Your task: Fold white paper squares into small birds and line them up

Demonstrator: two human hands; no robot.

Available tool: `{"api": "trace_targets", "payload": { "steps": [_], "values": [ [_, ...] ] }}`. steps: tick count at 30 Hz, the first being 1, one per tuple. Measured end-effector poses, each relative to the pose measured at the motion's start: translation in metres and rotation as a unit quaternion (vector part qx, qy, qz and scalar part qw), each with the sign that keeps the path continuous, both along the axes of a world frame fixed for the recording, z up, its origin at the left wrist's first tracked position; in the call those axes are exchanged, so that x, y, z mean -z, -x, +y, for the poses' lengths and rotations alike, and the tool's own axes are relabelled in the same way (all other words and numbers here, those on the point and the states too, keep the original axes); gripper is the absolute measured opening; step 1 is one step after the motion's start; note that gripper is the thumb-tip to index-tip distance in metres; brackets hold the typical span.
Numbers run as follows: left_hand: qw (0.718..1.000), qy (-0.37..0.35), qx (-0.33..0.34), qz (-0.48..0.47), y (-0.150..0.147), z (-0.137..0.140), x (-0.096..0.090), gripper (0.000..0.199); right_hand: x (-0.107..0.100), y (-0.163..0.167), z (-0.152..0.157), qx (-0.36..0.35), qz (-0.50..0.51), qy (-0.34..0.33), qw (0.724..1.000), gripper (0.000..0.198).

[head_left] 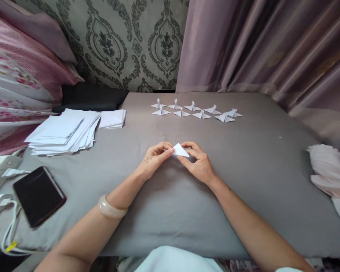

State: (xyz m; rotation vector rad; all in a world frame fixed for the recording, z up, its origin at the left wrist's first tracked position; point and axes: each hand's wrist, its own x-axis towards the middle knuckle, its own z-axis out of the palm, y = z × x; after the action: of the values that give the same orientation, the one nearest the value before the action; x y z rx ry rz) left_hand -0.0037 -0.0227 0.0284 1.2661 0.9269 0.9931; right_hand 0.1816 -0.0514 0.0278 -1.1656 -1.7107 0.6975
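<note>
A small piece of folded white paper, triangular in outline, is held up between both hands over the grey-covered table. My left hand pinches its left corner between thumb and fingers. On the other side, my right hand has its thumb and fingertips closed around the right edge. Folded paper cranes stand in two rows farther back, several in all, with their wings spread. The fingers partly cover the paper's edges, so its inner folds are hidden.
At the left lie a stack of white paper sheets and a smaller stack of paper. Nearer me are a phone, a power strip and white cables. A pale cloth lies at the right edge.
</note>
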Motion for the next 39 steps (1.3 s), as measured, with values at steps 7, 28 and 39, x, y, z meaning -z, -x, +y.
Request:
{"api": "trace_targets", "payload": {
  "steps": [7, 28, 39],
  "values": [
    [0.997, 0.068, 0.006, -0.047, -0.004, -0.003, -0.001, 0.025, -0.002, 0.01, -0.006, 0.036, 0.108, 0.157, 0.981, 0.024],
    [0.992, 0.118, -0.035, -0.034, -0.008, -0.003, 0.003, 0.041, 0.005, 0.004, 0.0, 0.092, 0.032, 0.057, 0.994, 0.035],
    [0.987, 0.143, 0.008, -0.074, -0.005, -0.006, -0.003, 0.035, 0.005, 0.003, -0.007, 0.056, -0.209, -0.131, 0.968, 0.02]
  ]
}}
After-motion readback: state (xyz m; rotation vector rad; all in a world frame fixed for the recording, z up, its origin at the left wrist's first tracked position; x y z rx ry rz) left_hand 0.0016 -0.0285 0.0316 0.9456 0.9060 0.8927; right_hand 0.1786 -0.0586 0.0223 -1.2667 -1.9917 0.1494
